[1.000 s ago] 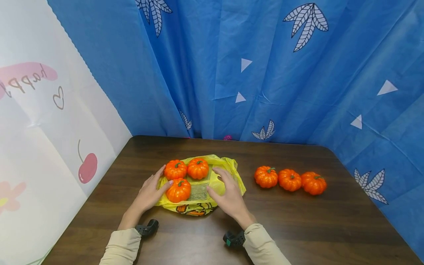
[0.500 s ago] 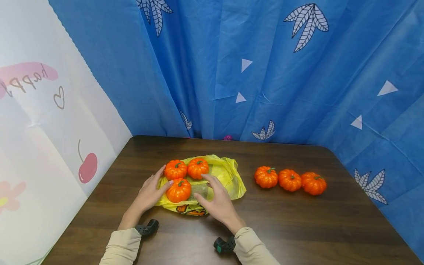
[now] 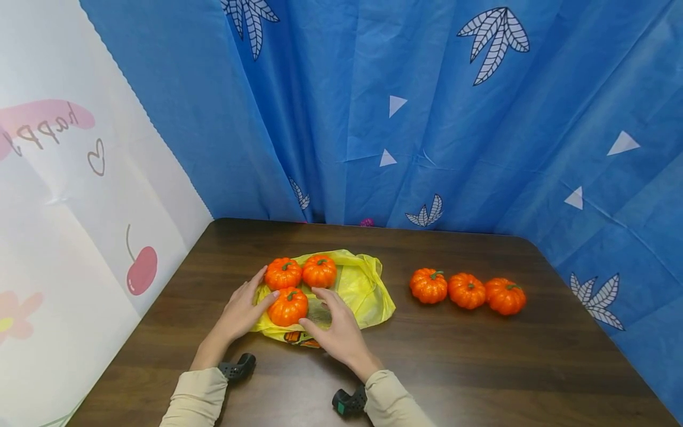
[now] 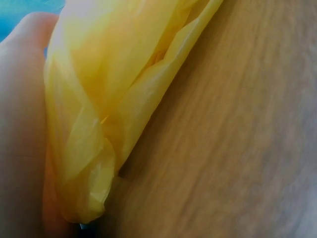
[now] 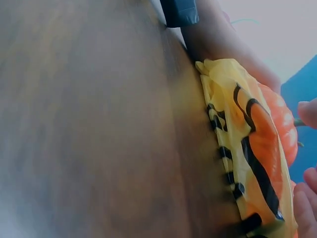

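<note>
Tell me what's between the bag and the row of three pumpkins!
Just bare table; the head view shows it between the bag and the row's nearest pumpkin.

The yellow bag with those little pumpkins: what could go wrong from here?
Perhaps three things. The yellow bag looks thin and crumpled, so a tug might tear it. The front pumpkin sits between the left grip and right grip, close to the two farther pumpkins, so a clumsy push could jostle them. The row of three pumpkins stands directly on the table, outside the bag, so a knock might set one rolling.
</note>
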`<action>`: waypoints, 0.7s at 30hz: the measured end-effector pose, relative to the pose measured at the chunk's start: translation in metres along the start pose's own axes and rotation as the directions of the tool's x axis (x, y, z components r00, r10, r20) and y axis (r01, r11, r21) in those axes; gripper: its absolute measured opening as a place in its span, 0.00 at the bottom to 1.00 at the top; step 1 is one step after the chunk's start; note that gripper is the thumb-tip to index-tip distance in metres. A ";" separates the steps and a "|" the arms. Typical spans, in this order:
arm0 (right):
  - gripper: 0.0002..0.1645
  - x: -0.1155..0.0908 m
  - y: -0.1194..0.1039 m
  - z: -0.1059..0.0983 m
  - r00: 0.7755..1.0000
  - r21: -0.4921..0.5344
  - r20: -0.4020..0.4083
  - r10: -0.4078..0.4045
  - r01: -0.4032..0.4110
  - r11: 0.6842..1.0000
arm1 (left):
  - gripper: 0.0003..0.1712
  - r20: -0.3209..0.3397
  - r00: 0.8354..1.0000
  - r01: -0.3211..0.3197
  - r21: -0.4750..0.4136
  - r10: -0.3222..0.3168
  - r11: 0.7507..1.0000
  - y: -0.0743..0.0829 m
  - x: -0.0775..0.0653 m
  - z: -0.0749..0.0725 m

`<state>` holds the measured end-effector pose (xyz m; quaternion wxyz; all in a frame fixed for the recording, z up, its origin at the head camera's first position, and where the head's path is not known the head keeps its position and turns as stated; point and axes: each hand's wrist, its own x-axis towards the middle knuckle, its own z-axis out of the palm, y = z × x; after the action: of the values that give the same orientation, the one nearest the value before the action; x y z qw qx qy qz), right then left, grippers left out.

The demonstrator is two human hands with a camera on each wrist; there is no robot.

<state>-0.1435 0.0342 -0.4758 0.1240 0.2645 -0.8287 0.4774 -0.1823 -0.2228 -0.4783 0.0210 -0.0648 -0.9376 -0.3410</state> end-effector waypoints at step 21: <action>0.41 -0.001 0.006 0.016 0.997 -0.048 0.020 0.072 -0.071 0.996 | 0.51 0.001 1.000 -0.001 0.011 0.001 1.000 0.001 -0.001 0.000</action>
<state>-0.1454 0.0228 -0.4889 0.1039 0.2368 -0.8501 0.4588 -0.1811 -0.2222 -0.4776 0.0213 -0.0655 -0.9394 -0.3357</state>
